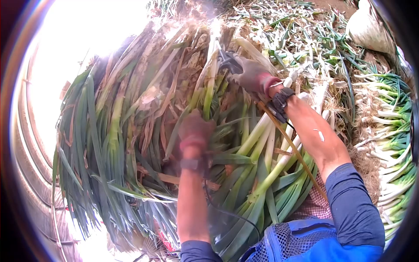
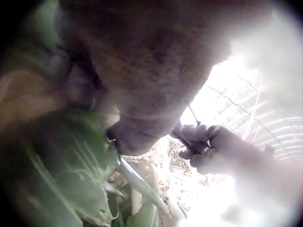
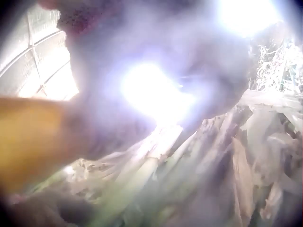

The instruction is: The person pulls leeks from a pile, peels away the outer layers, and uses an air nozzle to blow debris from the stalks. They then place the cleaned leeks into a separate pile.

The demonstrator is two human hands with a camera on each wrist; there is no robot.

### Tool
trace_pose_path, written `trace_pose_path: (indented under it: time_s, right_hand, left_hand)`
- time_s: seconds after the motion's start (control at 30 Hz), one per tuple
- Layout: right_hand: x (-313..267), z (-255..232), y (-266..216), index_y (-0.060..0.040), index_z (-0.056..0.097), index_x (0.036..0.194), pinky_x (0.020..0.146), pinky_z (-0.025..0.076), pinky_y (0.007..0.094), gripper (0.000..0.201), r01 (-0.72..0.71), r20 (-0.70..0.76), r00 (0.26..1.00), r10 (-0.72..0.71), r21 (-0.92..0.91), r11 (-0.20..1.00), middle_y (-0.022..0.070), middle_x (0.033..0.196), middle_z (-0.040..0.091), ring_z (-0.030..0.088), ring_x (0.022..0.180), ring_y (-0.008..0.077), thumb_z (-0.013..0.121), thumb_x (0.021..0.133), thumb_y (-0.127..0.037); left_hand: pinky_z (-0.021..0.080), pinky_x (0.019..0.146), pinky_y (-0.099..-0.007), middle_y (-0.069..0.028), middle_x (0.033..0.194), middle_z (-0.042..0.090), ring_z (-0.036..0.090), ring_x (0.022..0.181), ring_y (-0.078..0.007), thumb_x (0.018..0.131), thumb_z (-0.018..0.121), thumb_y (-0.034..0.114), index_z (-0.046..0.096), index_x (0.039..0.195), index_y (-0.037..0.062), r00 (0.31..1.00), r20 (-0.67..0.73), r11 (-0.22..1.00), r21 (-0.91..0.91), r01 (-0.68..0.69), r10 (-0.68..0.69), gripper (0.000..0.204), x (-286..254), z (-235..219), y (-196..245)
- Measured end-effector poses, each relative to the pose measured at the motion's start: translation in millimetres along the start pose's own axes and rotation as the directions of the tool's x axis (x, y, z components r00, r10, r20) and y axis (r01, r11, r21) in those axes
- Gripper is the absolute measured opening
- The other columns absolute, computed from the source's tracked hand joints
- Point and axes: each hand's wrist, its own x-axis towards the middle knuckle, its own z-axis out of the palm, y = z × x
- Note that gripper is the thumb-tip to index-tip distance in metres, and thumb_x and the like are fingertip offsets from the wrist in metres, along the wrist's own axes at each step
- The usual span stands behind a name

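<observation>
In the head view my gloved left hand (image 1: 195, 130) grips a green onion (image 1: 210, 94) by its leafy part, its pale end pointing up and away. That hand is blurred, and its glove fills the top of the left wrist view. My gloved right hand (image 1: 251, 74) grips a dark air blow gun (image 1: 230, 62) near the pale end of the onion. From this hand a tan hose (image 1: 297, 150) runs down towards my lap. The right wrist view shows the glove (image 3: 199, 71) close over pale stalks, with glare hiding the fingers.
A large heap of green onions with dry leaves (image 1: 109, 126) lies in front and left. Several cleaner stalks (image 1: 262, 139) lie under my right forearm. At the right is a row of white-stemmed onions (image 1: 393, 161). Peelings (image 1: 301, 39) cover the ground behind, near a pale sack (image 1: 371, 28).
</observation>
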Motion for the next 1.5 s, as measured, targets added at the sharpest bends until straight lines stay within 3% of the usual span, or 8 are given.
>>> trace_pose_path:
  time_s: [0.5, 0.73, 0.97, 1.07, 1.17, 1.27, 1.3, 1.5]
  right_hand:
    - [-184, -16, -5, -0.0033, 0.037, 0.17, 0.114, 0.052, 0.046, 0.102, 0.041, 0.369, 0.927, -0.06, 0.059, 0.997, 0.0325, 0.135, 0.071, 0.071, 0.126, 0.0457, 0.081, 0.091, -0.051]
    - [-176, -19, 2, -0.0112, 0.03, 0.175, 0.109, 0.054, 0.0482, 0.103, 0.104, 0.25, 0.965, -0.084, -0.067, 0.992, 0.0287, 0.127, 0.075, 0.074, 0.118, 0.0445, 0.08, 0.093, -0.049]
    - [-106, -23, 4, -0.0094, 0.049, 0.165, 0.097, 0.056, 0.0463, 0.084, 0.126, 0.127, 0.984, -0.125, -0.002, 0.992, 0.0227, 0.112, 0.079, 0.076, 0.106, 0.0382, 0.079, 0.093, -0.041]
    - [-88, -36, -13, -0.0043, 0.055, 0.158, 0.1, 0.055, 0.0413, 0.077, 0.024, 0.336, 0.942, -0.008, -0.043, 0.999, 0.0187, 0.123, 0.076, 0.073, 0.11, 0.0317, 0.082, 0.093, -0.037]
    - [-66, -34, -3, -0.0039, 0.068, 0.139, 0.086, 0.054, 0.0338, 0.056, -0.132, 0.406, 0.909, 0.098, 0.056, 0.99, 0.0072, 0.102, 0.072, 0.065, 0.09, 0.0153, 0.08, 0.093, -0.035]
    - [-39, -30, 4, -0.0028, 0.072, 0.122, 0.08, 0.054, 0.0413, 0.047, -0.078, 0.361, 0.931, 0.052, 0.056, 0.995, 0.0098, 0.091, 0.072, 0.07, 0.083, 0.0221, 0.079, 0.09, -0.036]
    - [-28, -30, -1, -0.0033, 0.073, 0.124, 0.079, 0.054, 0.0404, 0.049, 0.048, 0.334, 0.942, -0.044, -0.002, 0.999, 0.0099, 0.09, 0.072, 0.07, 0.084, 0.0214, 0.079, 0.09, -0.038]
    - [0, -46, -27, -0.0088, 0.065, 0.149, 0.072, 0.054, 0.0302, 0.06, -0.05, 0.203, 0.977, 0.061, -0.058, 0.997, 0.0057, 0.095, 0.068, 0.061, 0.073, 0.0187, 0.077, 0.093, -0.029]
  left_hand:
    - [0.059, 0.093, -0.0461, -0.0171, 0.111, 0.082, 0.078, 0.106, -0.0369, 0.089, 0.087, 0.036, 0.079, 0.119, 0.0099, 0.995, 0.054, 0.991, -0.114, -0.075, 0.081, 0.041, -37, 1, -15]
    - [0.058, 0.096, -0.0458, -0.0166, 0.118, 0.08, 0.077, 0.109, -0.0374, 0.089, 0.086, 0.037, 0.078, 0.125, 0.011, 0.995, 0.057, 0.987, -0.147, -0.07, 0.079, 0.044, -75, 17, -20]
    - [0.059, 0.099, -0.0471, -0.015, 0.129, 0.077, 0.075, 0.114, -0.0377, 0.091, 0.081, 0.038, 0.076, 0.134, 0.0114, 0.993, 0.066, 0.992, -0.086, -0.094, 0.1, 0.051, -99, 19, -19]
    - [0.059, 0.1, -0.0479, -0.0146, 0.132, 0.075, 0.075, 0.115, -0.0379, 0.09, 0.08, 0.038, 0.075, 0.136, 0.0114, 0.99, 0.032, 0.989, -0.067, -0.134, 0.137, 0.053, -105, 23, -20]
    - [0.059, 0.1, -0.0484, -0.0144, 0.132, 0.074, 0.075, 0.116, -0.0379, 0.09, 0.081, 0.037, 0.075, 0.136, 0.0114, 0.989, 0.047, 0.988, -0.079, -0.136, 0.14, 0.054, -109, 24, -22]
    - [0.059, 0.099, -0.0483, -0.0144, 0.13, 0.075, 0.075, 0.114, -0.038, 0.089, 0.081, 0.036, 0.075, 0.136, 0.0111, 0.987, 0.037, 0.984, -0.081, -0.156, 0.159, 0.053, -112, 24, -22]
    - [0.059, 0.099, -0.0482, -0.0145, 0.129, 0.075, 0.075, 0.114, -0.0382, 0.089, 0.082, 0.035, 0.075, 0.136, 0.0108, 0.986, 0.036, 0.984, -0.081, -0.16, 0.163, 0.053, -113, 23, -22]
    - [0.061, 0.094, -0.0488, -0.0146, 0.124, 0.076, 0.077, 0.107, -0.0389, 0.087, 0.084, 0.032, 0.075, 0.134, 0.0103, 0.983, -0.002, 0.978, -0.102, -0.184, 0.184, 0.052, -115, 29, -26]
